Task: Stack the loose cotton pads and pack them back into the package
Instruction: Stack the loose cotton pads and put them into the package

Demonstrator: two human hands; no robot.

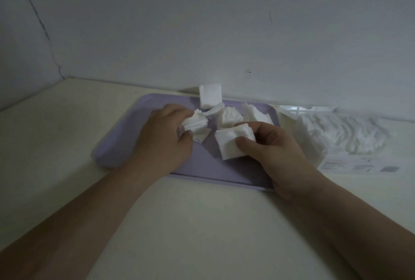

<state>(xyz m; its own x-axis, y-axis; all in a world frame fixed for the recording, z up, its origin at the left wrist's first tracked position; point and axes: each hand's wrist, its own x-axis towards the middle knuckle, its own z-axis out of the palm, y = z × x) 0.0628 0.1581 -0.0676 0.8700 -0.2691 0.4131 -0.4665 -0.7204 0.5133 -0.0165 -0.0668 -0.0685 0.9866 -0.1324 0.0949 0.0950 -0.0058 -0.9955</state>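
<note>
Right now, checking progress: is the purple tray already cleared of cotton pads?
No, loose cotton pads lie on the purple tray, and both hands grip bunches.

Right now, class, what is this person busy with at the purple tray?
A person is gathering loose cotton pads on a purple tray. The left hand grips a fanned bunch of pads; the right hand pinches a squarer stack. More pads lie loose on the tray behind, and one stack stands at its far edge. The clear package, part-filled, lies to the right on the table. Nothing is being packed yet.
</note>
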